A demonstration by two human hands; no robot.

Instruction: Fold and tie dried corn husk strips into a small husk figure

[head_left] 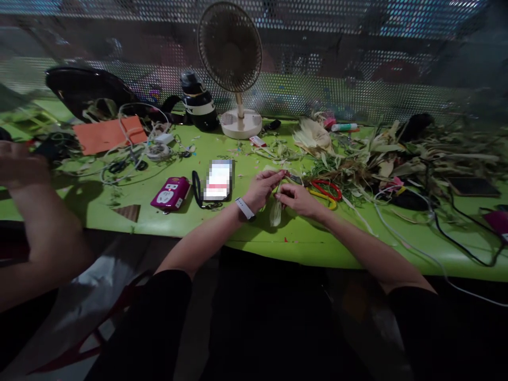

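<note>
Over the front of the green table, my left hand (263, 189) and my right hand (298, 199) are close together, fingers pinched. Between them is a pale strip of corn husk (275, 216), its wide end hanging below the fingers. Both hands appear to grip its upper part; the exact pinch is too small to see. Just beyond my right hand lie scissors with red handles (337, 191) and a yellow handle (330, 202), their blades partly hidden near my fingers. A pile of dry husks and green stalks (357, 164) spreads to the right.
A phone (218, 180) and a purple device (170, 194) lie left of my hands. Behind stand a fan (238, 121) and a black bottle (200, 108). Cables and orange paper (107, 136) are further left. Another person's arm (47, 222) rests at the left edge.
</note>
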